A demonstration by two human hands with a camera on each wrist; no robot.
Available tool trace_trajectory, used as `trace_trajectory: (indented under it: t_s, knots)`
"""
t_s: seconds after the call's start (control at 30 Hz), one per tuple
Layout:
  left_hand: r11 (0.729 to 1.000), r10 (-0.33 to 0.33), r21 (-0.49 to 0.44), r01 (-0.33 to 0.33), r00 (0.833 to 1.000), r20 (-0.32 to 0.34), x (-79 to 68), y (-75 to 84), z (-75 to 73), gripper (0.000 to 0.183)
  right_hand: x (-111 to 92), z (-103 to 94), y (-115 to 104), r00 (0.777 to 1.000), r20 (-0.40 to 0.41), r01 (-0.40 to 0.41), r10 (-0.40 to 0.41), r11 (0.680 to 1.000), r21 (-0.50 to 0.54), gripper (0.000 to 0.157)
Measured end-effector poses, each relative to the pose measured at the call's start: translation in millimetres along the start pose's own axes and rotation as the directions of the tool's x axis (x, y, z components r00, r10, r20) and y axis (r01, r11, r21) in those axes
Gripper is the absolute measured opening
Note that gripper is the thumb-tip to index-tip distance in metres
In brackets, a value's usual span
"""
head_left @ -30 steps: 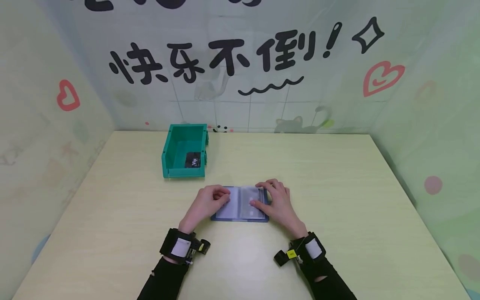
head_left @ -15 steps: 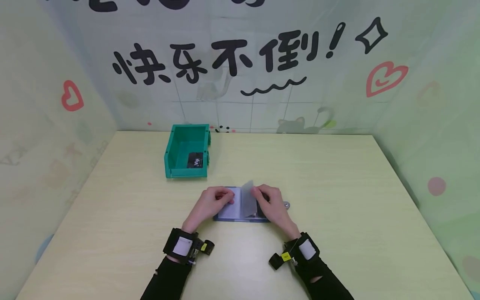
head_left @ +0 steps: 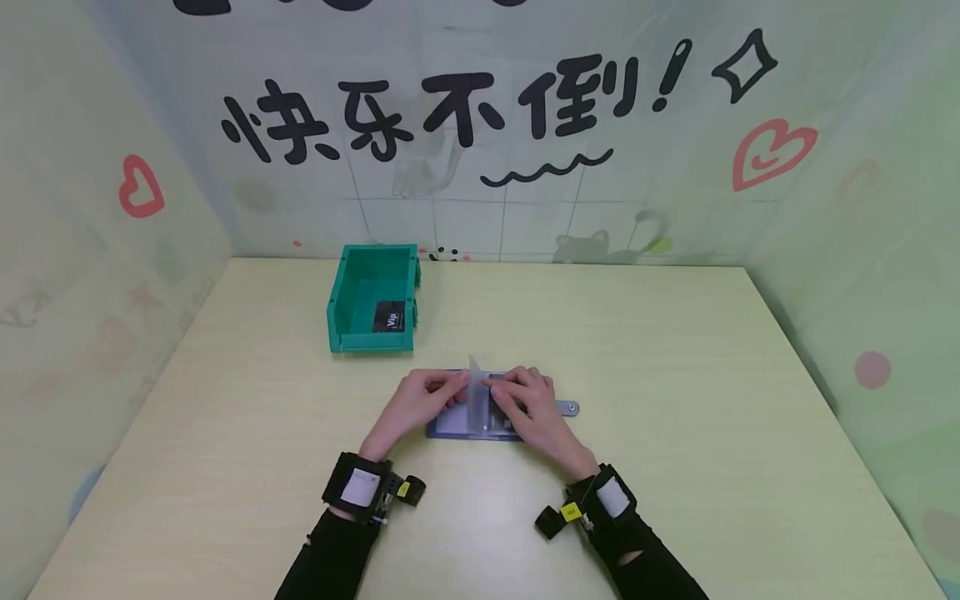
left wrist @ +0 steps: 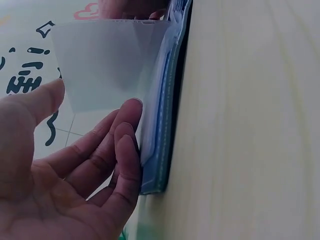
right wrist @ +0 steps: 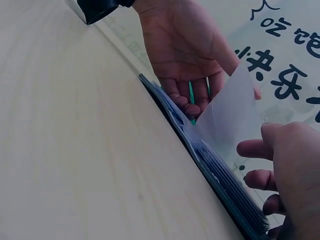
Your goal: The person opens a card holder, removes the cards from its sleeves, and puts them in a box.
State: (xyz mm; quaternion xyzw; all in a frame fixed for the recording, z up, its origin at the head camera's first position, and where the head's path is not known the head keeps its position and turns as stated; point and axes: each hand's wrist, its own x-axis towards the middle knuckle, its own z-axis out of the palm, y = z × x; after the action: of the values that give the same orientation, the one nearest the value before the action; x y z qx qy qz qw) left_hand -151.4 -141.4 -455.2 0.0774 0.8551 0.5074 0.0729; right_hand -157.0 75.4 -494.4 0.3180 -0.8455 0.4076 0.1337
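A blue card holder (head_left: 450, 429) lies spread on the table in the head view. One translucent sleeve page (head_left: 476, 400) stands upright near its middle, and the left wrist view shows that page (left wrist: 107, 65) from the side. My left hand (head_left: 420, 404) is over the left half; its thumb touches the raised page's edge and its loosely bent fingers rest at the left pages. My right hand (head_left: 536, 412) hovers over the right half, fingers loosely bent and apart from the raised page in the right wrist view. A dark insert (head_left: 497, 417) shows partly beneath it.
A green bin (head_left: 371, 342) stands farther back on the left, with a black card marked "Vip" (head_left: 389, 317) in it. The holder's snap strap (head_left: 570, 408) sticks out to the right. Printed cloth walls (head_left: 675, 208) border the table.
My right hand pinched a translucent page and lifted it leftward. The page now stands upright at my left thumb, and the right fingers have let go. A dark insert and the snap strap have come into view.
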Motion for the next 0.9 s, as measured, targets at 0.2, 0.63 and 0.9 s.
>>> trace_trajectory:
  t_s: [0.2, 0.63, 0.9]
  knots:
    - [1.000, 0.001, 0.017, 0.000, 1.000, -0.030, -2.8, 1.5, -2.9, 0.024, -0.9, -2.5, 2.2, 0.999, 0.019, 0.031, -0.030, 0.999, -0.034, 0.024]
    - [0.990, -0.081, 0.101, 0.096, 0.986, -0.148, -6.0, 4.4, -2.6, 0.031, -11.3, -24.4, 15.0, 0.998, -0.023, -0.066, 0.062, 0.968, -0.241, 0.043]
    - [0.973, -0.102, 0.184, 0.137, 0.977, -0.189, -9.9, 10.9, -1.2, 0.053, -14.4, -31.6, 16.2, 0.991, 0.000, -0.127, 0.131, 0.964, -0.232, 0.049]
